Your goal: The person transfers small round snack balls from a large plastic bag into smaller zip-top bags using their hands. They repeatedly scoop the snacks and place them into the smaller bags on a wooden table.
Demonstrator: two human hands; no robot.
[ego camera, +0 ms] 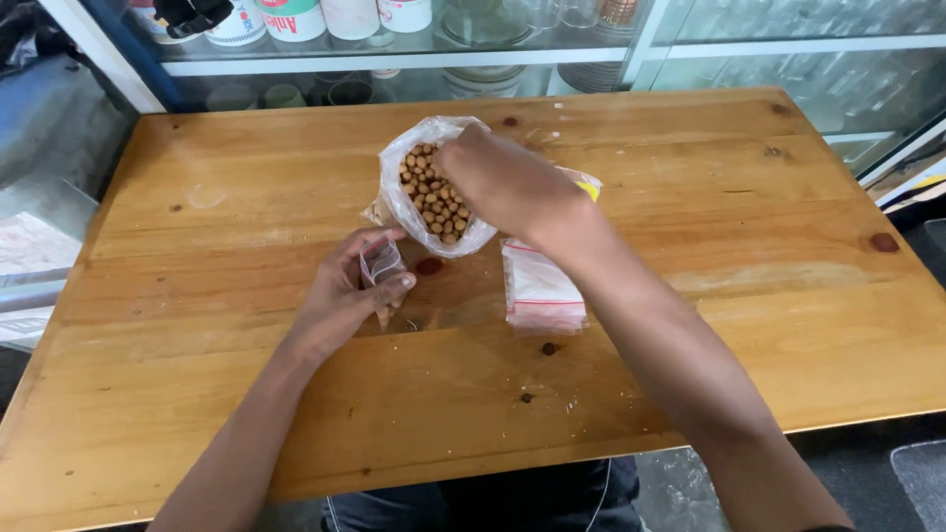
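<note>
1 big clear bag of peanuts (pixel 431 202), open, mid-table (pixel 690 335). 1 small zip pouch (pixel 381 262) in left hand (pixel 345 296). 1 stack of flat pouches (pixel 540 288) just right of the big bag; exact no. can't be counted. Left hand: forearm up from near edge, fingers (pixel 396 286) pinching the small pouch upright, just above table. Right hand (pixel 503 182): arm stretched diagonally, wrist bent, fingertips dipped in bag mouth; grip hidden, can't tell.

open nut bag (pixel 426 187), small held pouch (pixel 381 262)
</note>
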